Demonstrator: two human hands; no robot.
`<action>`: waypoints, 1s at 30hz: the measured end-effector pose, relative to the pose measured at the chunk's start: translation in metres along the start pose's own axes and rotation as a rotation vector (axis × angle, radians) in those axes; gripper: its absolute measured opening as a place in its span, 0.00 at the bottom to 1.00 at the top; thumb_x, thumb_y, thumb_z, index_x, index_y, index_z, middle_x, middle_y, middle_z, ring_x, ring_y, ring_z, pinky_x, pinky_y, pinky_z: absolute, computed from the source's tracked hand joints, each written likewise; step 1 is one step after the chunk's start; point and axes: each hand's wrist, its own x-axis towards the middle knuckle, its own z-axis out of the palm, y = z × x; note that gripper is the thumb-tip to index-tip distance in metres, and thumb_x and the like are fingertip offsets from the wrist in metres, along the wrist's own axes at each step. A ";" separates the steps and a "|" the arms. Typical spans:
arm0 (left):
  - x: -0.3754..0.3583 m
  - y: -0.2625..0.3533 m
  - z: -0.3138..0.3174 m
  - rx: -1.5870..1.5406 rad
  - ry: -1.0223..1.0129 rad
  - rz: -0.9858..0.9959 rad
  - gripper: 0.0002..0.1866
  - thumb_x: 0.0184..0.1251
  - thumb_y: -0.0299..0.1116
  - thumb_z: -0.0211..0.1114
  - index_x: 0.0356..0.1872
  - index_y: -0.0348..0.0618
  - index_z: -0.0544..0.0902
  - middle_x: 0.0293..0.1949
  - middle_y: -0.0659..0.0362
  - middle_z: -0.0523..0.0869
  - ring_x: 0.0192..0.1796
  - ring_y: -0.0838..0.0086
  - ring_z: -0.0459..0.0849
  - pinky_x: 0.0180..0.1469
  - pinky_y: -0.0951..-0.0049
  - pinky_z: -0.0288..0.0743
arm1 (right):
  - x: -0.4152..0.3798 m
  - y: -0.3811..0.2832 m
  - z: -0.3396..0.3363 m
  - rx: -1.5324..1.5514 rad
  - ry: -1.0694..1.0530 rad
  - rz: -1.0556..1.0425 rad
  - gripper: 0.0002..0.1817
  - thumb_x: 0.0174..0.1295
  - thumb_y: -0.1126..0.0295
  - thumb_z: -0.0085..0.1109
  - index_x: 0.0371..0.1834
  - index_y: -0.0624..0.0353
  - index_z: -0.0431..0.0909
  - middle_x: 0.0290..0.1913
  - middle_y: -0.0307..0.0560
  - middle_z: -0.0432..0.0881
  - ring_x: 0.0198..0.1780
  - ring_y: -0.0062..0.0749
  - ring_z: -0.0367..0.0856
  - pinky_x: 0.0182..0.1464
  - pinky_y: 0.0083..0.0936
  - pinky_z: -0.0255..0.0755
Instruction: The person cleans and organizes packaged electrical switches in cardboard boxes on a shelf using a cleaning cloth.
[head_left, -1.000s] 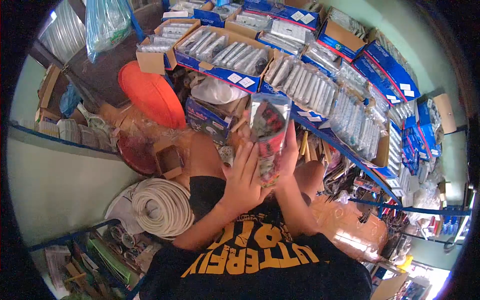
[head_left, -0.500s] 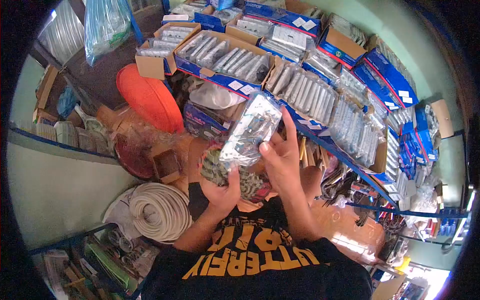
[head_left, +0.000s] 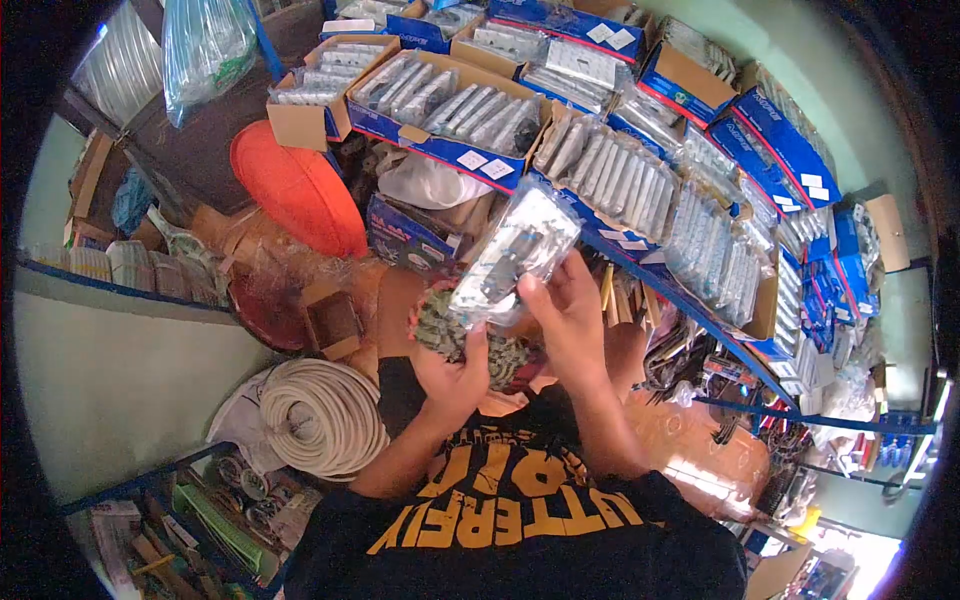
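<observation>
Between my hands is a clear plastic packet (head_left: 518, 250) with a flat white plate and dark metal parts inside, held up and tilted. My left hand (head_left: 455, 372) grips its lower end, thumb on the front face. On the right side, my right hand (head_left: 570, 315) pinches it with the thumb across the front; its other fingers are behind, partly hidden. Below the packet lies a green and red woven thing (head_left: 437, 325) near my lap, partly covered by my left hand.
Blue and brown cartons (head_left: 430, 140) packed with similar wrapped packets fill the sloping shelf ahead. A red-orange oval object (head_left: 300, 190) stands at the left. A coil of white hose (head_left: 322, 420) lies at lower left, by a small open cardboard box (head_left: 333, 325).
The packet has shifted slightly right and turned a little. My right hand has moved down along its edge, its raised fingers now folded in behind. The left hand keeps its hold.
</observation>
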 end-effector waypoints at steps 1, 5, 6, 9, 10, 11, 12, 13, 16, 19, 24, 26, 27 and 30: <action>0.001 -0.006 -0.004 0.016 -0.042 0.010 0.11 0.66 0.24 0.57 0.48 0.31 0.79 0.44 0.52 0.84 0.48 0.66 0.82 0.53 0.69 0.72 | 0.001 -0.004 0.002 0.039 0.033 0.001 0.25 0.64 0.67 0.63 0.59 0.66 0.66 0.52 0.44 0.78 0.54 0.25 0.74 0.57 0.23 0.67; 0.006 -0.005 -0.023 -0.122 -0.201 -0.254 0.20 0.68 0.32 0.55 0.58 0.32 0.71 0.52 0.55 0.79 0.49 0.70 0.79 0.55 0.69 0.72 | 0.000 -0.004 0.000 -0.034 0.066 -0.067 0.24 0.65 0.67 0.60 0.60 0.67 0.65 0.52 0.45 0.76 0.53 0.26 0.73 0.57 0.25 0.67; 0.012 -0.006 -0.025 -0.102 -0.259 -0.183 0.23 0.69 0.37 0.53 0.60 0.32 0.69 0.54 0.54 0.78 0.52 0.69 0.78 0.57 0.68 0.70 | -0.001 -0.002 -0.001 -0.090 0.059 -0.113 0.24 0.66 0.68 0.59 0.61 0.67 0.65 0.52 0.46 0.76 0.53 0.27 0.73 0.57 0.26 0.67; 0.031 0.008 -0.026 -0.279 -0.287 -0.171 0.28 0.71 0.44 0.49 0.63 0.31 0.67 0.58 0.52 0.76 0.57 0.68 0.76 0.61 0.67 0.67 | -0.005 -0.001 -0.001 -0.242 0.074 -0.264 0.27 0.66 0.68 0.58 0.64 0.69 0.62 0.56 0.53 0.76 0.56 0.36 0.75 0.60 0.31 0.66; 0.039 0.015 -0.026 -0.480 -0.260 -0.231 0.29 0.72 0.45 0.48 0.64 0.31 0.66 0.59 0.51 0.75 0.59 0.67 0.75 0.63 0.67 0.66 | -0.005 -0.001 -0.002 -0.239 0.073 -0.265 0.27 0.66 0.68 0.58 0.64 0.69 0.62 0.56 0.53 0.76 0.56 0.36 0.75 0.60 0.31 0.66; 0.046 0.020 -0.025 -0.477 -0.259 -0.230 0.29 0.72 0.45 0.48 0.64 0.31 0.66 0.59 0.51 0.75 0.59 0.67 0.75 0.63 0.67 0.66 | -0.006 0.000 -0.004 -0.381 -0.002 -0.308 0.30 0.65 0.67 0.58 0.66 0.70 0.60 0.58 0.59 0.74 0.59 0.43 0.74 0.62 0.34 0.65; 0.053 0.025 -0.024 -0.285 -0.262 -0.141 0.26 0.73 0.42 0.46 0.62 0.32 0.68 0.58 0.49 0.76 0.59 0.64 0.75 0.62 0.66 0.65 | -0.007 0.001 -0.007 -0.523 -0.082 -0.349 0.33 0.64 0.67 0.59 0.68 0.71 0.58 0.60 0.64 0.72 0.61 0.49 0.74 0.63 0.37 0.64; 0.058 0.029 -0.023 -0.090 -0.260 -0.057 0.23 0.74 0.39 0.45 0.61 0.32 0.69 0.57 0.47 0.76 0.59 0.61 0.75 0.62 0.65 0.65 | -0.011 0.005 -0.008 -0.672 -0.163 -0.370 0.37 0.63 0.64 0.60 0.70 0.72 0.55 0.63 0.70 0.69 0.64 0.59 0.70 0.65 0.40 0.63; 0.072 0.034 -0.024 0.099 -0.235 -0.026 0.19 0.76 0.36 0.45 0.56 0.32 0.73 0.51 0.45 0.79 0.54 0.58 0.78 0.58 0.65 0.68 | -0.018 0.004 -0.004 -0.727 -0.251 -0.417 0.37 0.63 0.63 0.60 0.70 0.70 0.56 0.64 0.69 0.68 0.63 0.62 0.69 0.64 0.41 0.64; 0.092 0.048 -0.028 0.168 -0.517 0.138 0.13 0.73 0.35 0.52 0.44 0.33 0.75 0.38 0.45 0.80 0.43 0.49 0.79 0.48 0.61 0.72 | -0.017 -0.011 -0.014 -0.891 -0.385 -0.396 0.36 0.63 0.62 0.59 0.69 0.69 0.57 0.63 0.68 0.68 0.61 0.61 0.71 0.61 0.42 0.68; 0.096 0.051 -0.025 0.605 -0.752 0.438 0.10 0.66 0.33 0.58 0.34 0.35 0.73 0.31 0.46 0.77 0.37 0.46 0.76 0.39 0.53 0.71 | -0.012 -0.022 -0.023 -1.186 -0.546 -0.537 0.33 0.61 0.58 0.58 0.65 0.64 0.62 0.57 0.65 0.74 0.56 0.57 0.76 0.55 0.42 0.73; 0.092 0.052 -0.022 0.681 -0.775 0.539 0.11 0.66 0.34 0.59 0.33 0.36 0.72 0.30 0.46 0.77 0.35 0.48 0.77 0.38 0.53 0.70 | -0.011 -0.032 -0.021 -1.201 -0.646 -0.238 0.31 0.60 0.58 0.60 0.64 0.62 0.65 0.56 0.64 0.75 0.58 0.55 0.75 0.56 0.41 0.73; 0.092 0.051 -0.023 0.681 -0.774 0.539 0.11 0.66 0.34 0.59 0.33 0.36 0.72 0.30 0.46 0.77 0.35 0.48 0.77 0.38 0.53 0.70 | -0.010 -0.032 -0.023 -1.201 -0.647 -0.238 0.31 0.60 0.58 0.60 0.64 0.62 0.65 0.56 0.64 0.75 0.58 0.55 0.75 0.56 0.41 0.73; 0.087 0.038 -0.032 0.613 -0.736 0.463 0.10 0.66 0.34 0.57 0.33 0.37 0.73 0.29 0.45 0.77 0.34 0.47 0.76 0.37 0.56 0.71 | -0.006 -0.030 -0.033 -1.045 -0.641 -0.373 0.31 0.60 0.59 0.61 0.63 0.63 0.65 0.57 0.65 0.74 0.58 0.55 0.74 0.57 0.41 0.72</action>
